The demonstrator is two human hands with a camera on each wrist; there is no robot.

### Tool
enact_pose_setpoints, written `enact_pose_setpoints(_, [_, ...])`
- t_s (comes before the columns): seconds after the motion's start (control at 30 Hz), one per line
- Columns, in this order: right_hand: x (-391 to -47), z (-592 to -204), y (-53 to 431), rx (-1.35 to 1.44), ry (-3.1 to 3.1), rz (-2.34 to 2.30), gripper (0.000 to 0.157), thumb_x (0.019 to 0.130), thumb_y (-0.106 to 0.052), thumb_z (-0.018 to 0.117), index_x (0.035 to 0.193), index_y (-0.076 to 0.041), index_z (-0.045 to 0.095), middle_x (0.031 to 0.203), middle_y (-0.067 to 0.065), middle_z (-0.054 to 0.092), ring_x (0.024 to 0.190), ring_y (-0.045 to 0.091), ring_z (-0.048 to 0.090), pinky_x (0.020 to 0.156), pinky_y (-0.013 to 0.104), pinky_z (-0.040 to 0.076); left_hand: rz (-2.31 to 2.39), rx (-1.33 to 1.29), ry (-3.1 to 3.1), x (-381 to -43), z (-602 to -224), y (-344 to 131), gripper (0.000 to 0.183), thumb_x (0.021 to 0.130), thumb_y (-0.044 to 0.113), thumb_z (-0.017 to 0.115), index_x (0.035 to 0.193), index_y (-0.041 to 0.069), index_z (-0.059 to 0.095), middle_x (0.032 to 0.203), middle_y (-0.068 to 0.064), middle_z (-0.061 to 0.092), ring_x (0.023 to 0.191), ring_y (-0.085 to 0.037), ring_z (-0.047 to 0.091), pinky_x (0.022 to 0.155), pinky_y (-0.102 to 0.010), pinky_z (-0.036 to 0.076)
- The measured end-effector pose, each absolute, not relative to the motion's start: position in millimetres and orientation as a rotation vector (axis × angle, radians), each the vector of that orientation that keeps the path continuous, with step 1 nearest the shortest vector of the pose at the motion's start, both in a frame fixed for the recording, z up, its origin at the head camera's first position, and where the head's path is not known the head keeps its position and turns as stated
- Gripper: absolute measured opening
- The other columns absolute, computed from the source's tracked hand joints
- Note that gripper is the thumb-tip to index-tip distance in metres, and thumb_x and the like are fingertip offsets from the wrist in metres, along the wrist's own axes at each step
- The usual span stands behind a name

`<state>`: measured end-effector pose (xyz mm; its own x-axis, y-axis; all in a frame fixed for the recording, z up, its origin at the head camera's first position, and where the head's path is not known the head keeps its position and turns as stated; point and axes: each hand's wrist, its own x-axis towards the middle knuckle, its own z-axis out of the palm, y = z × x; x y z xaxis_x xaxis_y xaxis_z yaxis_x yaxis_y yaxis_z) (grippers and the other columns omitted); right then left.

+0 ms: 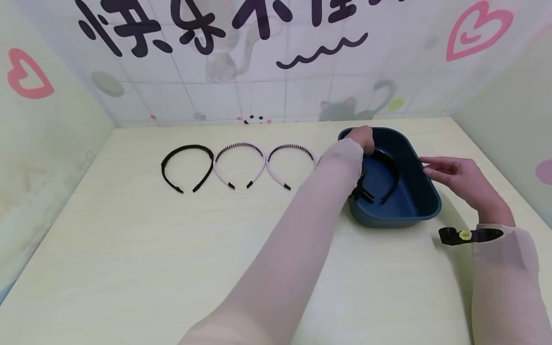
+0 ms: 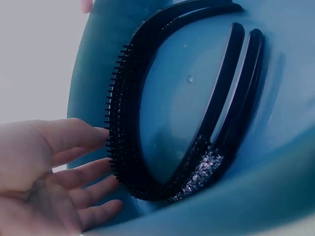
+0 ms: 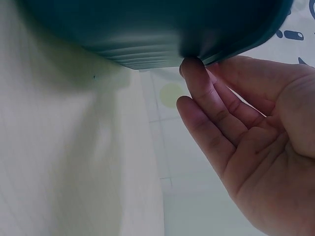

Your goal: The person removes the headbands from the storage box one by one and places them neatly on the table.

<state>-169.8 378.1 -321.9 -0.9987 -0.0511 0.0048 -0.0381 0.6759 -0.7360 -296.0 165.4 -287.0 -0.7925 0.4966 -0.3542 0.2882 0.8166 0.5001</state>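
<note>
My left hand [image 1: 363,139] reaches down into a dark blue plastic basin [image 1: 420,191]. In the left wrist view, the fingertips of that hand [image 2: 64,172] touch the toothed edge of a black headband [image 2: 125,98], with the fingers fairly straight. Beside it in the basin lies another black headband with a glittery silver patch [image 2: 202,172]; how many lie there I cannot tell. With its fingers extended, my right hand [image 1: 463,179] touches the basin's right side near the rim. The right wrist view shows fingertips [image 3: 194,73] against the outer wall.
Left of the basin, a black braided-looking headband [image 1: 188,146] and two pale lilac toothed headbands [image 1: 217,170] [image 1: 273,175] lie in a row on the light wooden table [image 1: 151,263]. My left forearm partly covers the rightmost one. Printed walls [image 1: 258,96] enclose the back and sides.
</note>
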Motion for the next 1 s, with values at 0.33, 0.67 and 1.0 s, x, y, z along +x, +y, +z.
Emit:
enact_pose_setpoints(0.33, [-170,-322,378,-0.077,2.868,-1.252,0.048,0.091,-0.032,0.057,0.130,-0.005,0.051,0.095,-0.027,0.060,0.090,-0.007,0.055,0.074,0.005,0.037,0.586,0.591,2.542,-341,-330,191,0.015,0.093,0.001,0.044,0.102,0.007,0.054,0.095,-0.004,0.044,0.057,-0.013,0.023,0.052,-0.027,0.024])
enact_pose_setpoints(0.67, [-170,-322,378,-0.074,2.866,-1.250,0.048,0.090,-0.032,0.057,0.130,-0.005,0.051,0.095,-0.027,0.059,0.089,-0.008,0.055,0.074,0.005,0.037,0.613,0.518,2.561,-299,-288,165,0.016,0.096,0.006,0.039,0.084,0.009,0.048,0.082,-0.002,0.040,0.062,-0.012,0.031,0.050,-0.022,0.026])
enact_pose_setpoints(1.0, [-170,-321,377,-0.086,2.878,-1.242,0.048,0.090,-0.032,0.058,0.129,-0.005,0.052,0.094,-0.028,0.059,0.088,-0.009,0.054,0.074,0.005,0.037,0.638,0.583,2.604,-292,-283,158,0.020,0.097,0.007,0.038,0.077,0.009,0.044,0.071,-0.002,0.032,0.059,-0.012,0.028,0.052,-0.022,0.027])
